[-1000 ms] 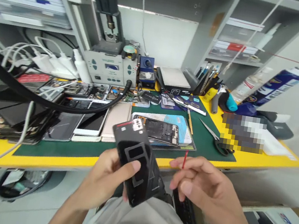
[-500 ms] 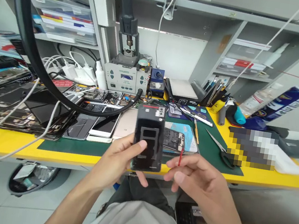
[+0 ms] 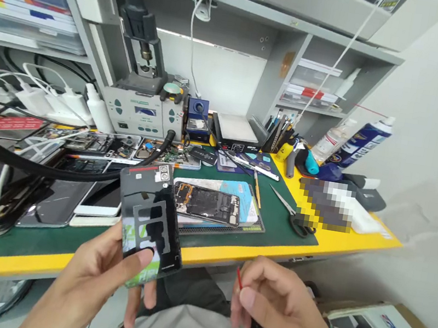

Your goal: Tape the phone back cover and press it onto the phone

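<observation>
My left hand (image 3: 95,277) grips a glossy black phone back cover (image 3: 172,234) with its thumb on the surface and fingers beneath. The cover has a camera section at the top, grey adhesive outlines in the middle and a green-white reflection low down. To its right, my right hand (image 3: 276,300) is closed in a pinch on a thin red strip (image 3: 239,278), apart from the cover. Behind them on the mat, an opened phone (image 3: 208,204) with its insides showing lies on a blue and white sheet (image 3: 252,205).
Scissors (image 3: 290,211) and a yellow-handled tool (image 3: 257,189) lie on the green mat (image 3: 227,243). Several phones and parts crowd the left. A soldering station (image 3: 144,113), a flat heating plate (image 3: 236,131) and a blue spray can (image 3: 362,139) stand behind. A black cable (image 3: 36,165) crosses the left side.
The view has turned right, so the bench sits further left. The cover is now tilted and lower left, uncovering the opened phone. My right hand has dropped lower, still with the red strip.
</observation>
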Available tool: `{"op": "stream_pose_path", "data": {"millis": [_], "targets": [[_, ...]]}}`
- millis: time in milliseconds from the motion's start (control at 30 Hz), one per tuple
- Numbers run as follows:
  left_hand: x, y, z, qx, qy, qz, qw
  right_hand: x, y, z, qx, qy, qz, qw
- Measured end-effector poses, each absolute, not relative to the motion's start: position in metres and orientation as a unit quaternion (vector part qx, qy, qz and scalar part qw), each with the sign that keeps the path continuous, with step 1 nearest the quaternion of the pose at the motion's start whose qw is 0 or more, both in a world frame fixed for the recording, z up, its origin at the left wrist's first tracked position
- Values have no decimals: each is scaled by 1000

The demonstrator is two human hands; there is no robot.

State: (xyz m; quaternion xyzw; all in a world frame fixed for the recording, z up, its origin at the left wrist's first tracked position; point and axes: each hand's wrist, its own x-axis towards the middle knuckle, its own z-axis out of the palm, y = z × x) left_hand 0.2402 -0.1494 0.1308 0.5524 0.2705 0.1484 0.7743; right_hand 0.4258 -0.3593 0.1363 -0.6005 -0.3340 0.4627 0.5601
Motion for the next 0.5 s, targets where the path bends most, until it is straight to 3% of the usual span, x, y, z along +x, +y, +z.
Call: {"op": "stream_pose_path", "data": {"millis": [267, 500], "targets": [[254, -161, 125, 492, 276, 201, 800, 419, -331, 118, -561, -161, 378, 719], [266, -170, 125, 462, 292, 219, 808, 424, -320, 123, -547, -98, 361, 749]]}}
